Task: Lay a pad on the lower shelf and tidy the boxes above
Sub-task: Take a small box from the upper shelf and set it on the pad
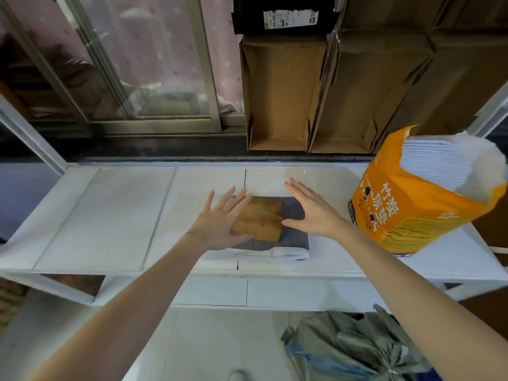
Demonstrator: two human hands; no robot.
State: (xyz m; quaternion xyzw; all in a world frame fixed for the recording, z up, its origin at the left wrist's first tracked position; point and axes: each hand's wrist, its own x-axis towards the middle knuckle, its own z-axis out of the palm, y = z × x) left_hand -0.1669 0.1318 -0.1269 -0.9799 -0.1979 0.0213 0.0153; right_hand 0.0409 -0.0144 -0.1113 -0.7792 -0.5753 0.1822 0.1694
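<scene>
Your left hand (220, 218) lies open, fingers spread, its thumb side against the left edge of a small wooden board (258, 220). Your right hand (308, 210) is open too, palm flat and fingers together, with the thumb at the board's right edge. Neither hand grips anything; together they frame the board and seem to press down what lies under it.

Under the board sits a folded pad (295, 235), dark grey on its upper face with a white edge bunched along the near side. It rests on the white shelf (110, 215), roughly at the middle of its width. It looks partly unfolded at best, though I cannot tell how many layers are still doubled under the board.

So you are on the pad step, and it is not finished: the pad covers only a small patch of the shelf. The next move likely calls for lifting the board away, then taking the bunched white edge and drawing it out flat toward the bare left side.

The orange bag of pads (412, 204) stands open just to the right, leaning, so keep your right forearm off it. The cardboard boxes (316, 92) above stand open in a row, untouched for now.
</scene>
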